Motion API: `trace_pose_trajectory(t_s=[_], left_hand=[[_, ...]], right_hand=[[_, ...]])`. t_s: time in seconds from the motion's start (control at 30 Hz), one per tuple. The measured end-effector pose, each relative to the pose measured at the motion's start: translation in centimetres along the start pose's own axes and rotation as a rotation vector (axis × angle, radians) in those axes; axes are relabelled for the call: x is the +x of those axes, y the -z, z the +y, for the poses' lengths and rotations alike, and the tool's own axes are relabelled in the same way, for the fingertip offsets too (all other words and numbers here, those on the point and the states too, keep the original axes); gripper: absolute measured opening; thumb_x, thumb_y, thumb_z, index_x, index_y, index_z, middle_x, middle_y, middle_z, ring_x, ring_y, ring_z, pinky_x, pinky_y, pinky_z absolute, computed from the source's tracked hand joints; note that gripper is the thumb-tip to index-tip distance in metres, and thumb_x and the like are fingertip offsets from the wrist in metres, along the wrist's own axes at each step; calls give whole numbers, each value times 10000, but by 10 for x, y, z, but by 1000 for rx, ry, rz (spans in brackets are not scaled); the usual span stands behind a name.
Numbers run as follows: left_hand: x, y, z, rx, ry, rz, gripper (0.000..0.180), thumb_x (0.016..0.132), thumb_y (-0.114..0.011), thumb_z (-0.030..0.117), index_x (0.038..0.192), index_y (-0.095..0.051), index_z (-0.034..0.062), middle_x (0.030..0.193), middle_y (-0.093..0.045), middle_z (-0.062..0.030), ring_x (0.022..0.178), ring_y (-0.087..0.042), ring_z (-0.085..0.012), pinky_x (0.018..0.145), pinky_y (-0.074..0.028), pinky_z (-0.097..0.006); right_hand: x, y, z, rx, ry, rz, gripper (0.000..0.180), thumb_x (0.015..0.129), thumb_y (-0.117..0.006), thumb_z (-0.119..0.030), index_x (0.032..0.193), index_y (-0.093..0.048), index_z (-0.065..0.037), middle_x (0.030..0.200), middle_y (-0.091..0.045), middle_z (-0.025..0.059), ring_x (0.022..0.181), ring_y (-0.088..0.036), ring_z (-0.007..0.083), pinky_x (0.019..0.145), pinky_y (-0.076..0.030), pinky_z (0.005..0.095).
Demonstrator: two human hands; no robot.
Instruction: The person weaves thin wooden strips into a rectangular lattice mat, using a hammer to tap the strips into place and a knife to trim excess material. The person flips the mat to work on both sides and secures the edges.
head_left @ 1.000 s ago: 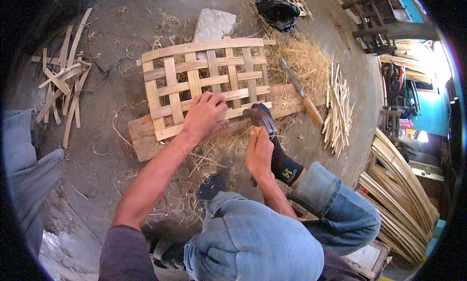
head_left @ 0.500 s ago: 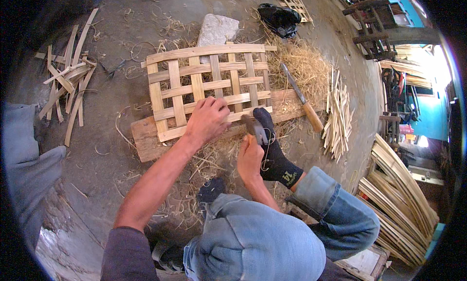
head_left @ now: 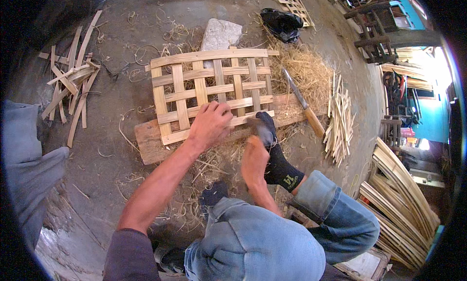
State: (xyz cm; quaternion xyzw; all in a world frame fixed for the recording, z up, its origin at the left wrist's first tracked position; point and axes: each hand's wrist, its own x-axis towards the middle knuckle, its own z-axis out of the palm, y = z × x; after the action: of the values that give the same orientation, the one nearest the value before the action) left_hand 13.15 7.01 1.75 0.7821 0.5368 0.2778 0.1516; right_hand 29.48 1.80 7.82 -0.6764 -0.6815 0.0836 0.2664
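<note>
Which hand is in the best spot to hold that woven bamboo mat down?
Probably the left hand. It already lies flat on the near edge of the woven bamboo mat, over the plank. The right hand is off the mat, beside the socked foot.

A wooden-handled knife and a bundle of thin sticks are lying right of the hands, a grey stone beyond them, loose bamboo strips scattering far left.
</note>
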Motion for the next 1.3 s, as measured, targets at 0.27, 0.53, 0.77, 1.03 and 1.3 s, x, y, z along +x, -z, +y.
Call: trace_pose_trajectory(t_s=[0.27, 0.53, 0.77, 1.03, 1.3], left_hand=[[-1, 3, 0, 12, 15, -1, 321, 775, -732, 293, 1006, -607, 107, 1096, -551, -56, 1061, -518, -266, 930, -424, -430], [0, 7, 1, -12, 40, -1, 303, 788, -722, 292, 1009, -617, 114, 1123, -560, -59, 1088, -512, -265, 943, -422, -431], [2, 4, 5, 19, 27, -24, 308, 786, -730, 309, 1002, -624, 117, 1113, -563, -58, 1092, -517, -269, 948, -421, -427], [0, 7, -2, -51, 60, -56, 326, 775, -736, 284, 1036, -640, 115, 1140, -566, -49, 1098, -525, -262, 976, -419, -418], [-19, 13, -17, -16, 111, 37, 534, 730, -637, 54, 1254, -590, 142, 1230, -533, -50, 1210, -491, -271, 1030, -399, -415]], right_hand=[[19, 10, 0, 51, 6, -41, 209, 990, -491, -188, 948, -513, 16, 728, -578, 226, 658, -589, 424, 578, -439, 483], [10, 6, 5, -114, 15, -182, 222, 991, -481, -203, 949, -536, 8, 905, -644, 243, 869, -625, 458, 696, -481, 523], [-10, 7, 7, -70, 53, -67, 251, 983, -489, -205, 1010, -594, 22, 918, -642, 245, 854, -621, 459, 762, -488, 503], [5, 34, -21, -93, -254, -474, 302, 998, -457, -256, 1049, -568, 20, 927, -636, 249, 874, -620, 448, 719, -488, 514], [8, 12, -16, -217, 227, -590, 268, 951, -518, -170, 1182, -476, -41, 974, -579, 192, 845, -621, 410, 682, -512, 506]])
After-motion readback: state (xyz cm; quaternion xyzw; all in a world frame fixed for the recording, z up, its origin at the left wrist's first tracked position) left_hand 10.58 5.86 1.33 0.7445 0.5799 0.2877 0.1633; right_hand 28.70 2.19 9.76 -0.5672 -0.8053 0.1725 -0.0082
